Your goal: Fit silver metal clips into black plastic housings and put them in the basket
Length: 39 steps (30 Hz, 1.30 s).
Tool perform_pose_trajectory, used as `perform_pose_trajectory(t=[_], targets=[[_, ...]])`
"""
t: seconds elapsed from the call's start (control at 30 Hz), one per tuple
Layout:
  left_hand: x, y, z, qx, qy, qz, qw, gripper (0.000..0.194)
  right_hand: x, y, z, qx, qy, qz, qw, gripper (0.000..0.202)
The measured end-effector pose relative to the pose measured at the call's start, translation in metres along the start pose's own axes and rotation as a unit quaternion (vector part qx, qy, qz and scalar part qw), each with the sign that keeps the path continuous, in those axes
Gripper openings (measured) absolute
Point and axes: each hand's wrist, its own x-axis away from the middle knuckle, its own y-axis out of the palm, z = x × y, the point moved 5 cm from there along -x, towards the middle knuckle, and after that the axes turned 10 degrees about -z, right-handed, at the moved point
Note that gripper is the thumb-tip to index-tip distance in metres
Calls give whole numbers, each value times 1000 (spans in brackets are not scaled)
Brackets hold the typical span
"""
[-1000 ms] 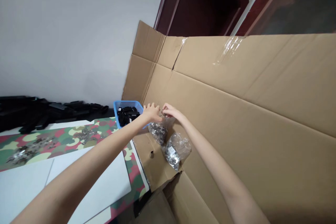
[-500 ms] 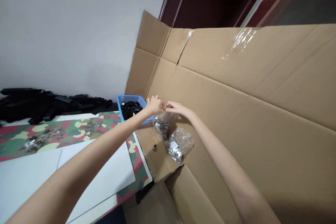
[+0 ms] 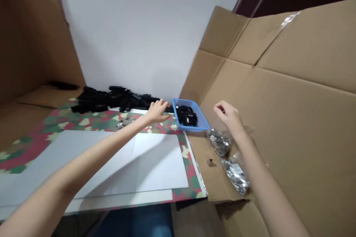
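My left hand [image 3: 158,112] is over the far side of the table, just left of a blue plastic basket [image 3: 204,121], with its fingers apart and nothing seen in them. The basket holds several black plastic parts [image 3: 187,115]. To its right, my right hand [image 3: 228,114] is raised with thumb and fingers curled together; whatever they may hold is hidden. Beneath that hand lies a clear plastic bag of small metal parts [image 3: 219,143]. A second clear bag with shiny pieces [image 3: 236,177] lies nearer, partly behind my right forearm.
White boards [image 3: 155,163] lie on the camouflage-patterned tablecloth [image 3: 191,172]. Small metal pieces [image 3: 125,122] are scattered beyond them. A heap of black parts [image 3: 111,100] lines the wall. Tall cardboard [image 3: 294,118] stands at the right, and a small dark piece [image 3: 210,162] sits by the bags.
My hands were together above the bag of metal parts and are now apart, the left one over the table. The view has turned left, showing more of the table.
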Motion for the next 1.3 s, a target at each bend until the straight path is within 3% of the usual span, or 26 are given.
perform_pose_trajectory(t=[0.13, 0.23, 0.33, 0.43, 0.6, 0.73, 0.87, 1.03, 1.17, 1.3], targets=[[67, -23, -106, 11, -83, -22, 996, 37, -12, 80, -49, -113, -31, -71, 991, 12], [113, -29, -166, 31, -139, -49, 989, 42, -13, 147, -81, -157, -52, -146, 975, 13], [140, -17, -198, 54, -176, -66, 981, 45, -6, 201, -104, -190, -61, -202, 959, 13], [143, 7, -206, 66, -199, -86, 974, 31, 6, 230, -116, -208, -56, -226, 950, 13], [117, 38, -193, 59, -215, -94, 970, 27, 16, 242, -113, -214, -29, -212, 953, 14], [109, 39, -194, 48, -218, -69, 972, 31, 18, 244, -100, -214, -10, -184, 959, 15], [131, 7, -231, 12, -265, 3, 964, 35, 21, 248, -91, -217, -7, -182, 959, 16], [172, -41, -281, -45, -353, 93, 930, 27, 25, 249, -94, -209, -16, -200, 957, 17], [186, -56, -288, -22, -370, 118, 921, 12, 26, 247, -100, -191, -26, -213, 958, 16], [192, -76, -272, 63, -369, 169, 912, 5, 25, 241, -96, -153, -16, -212, 965, 18]])
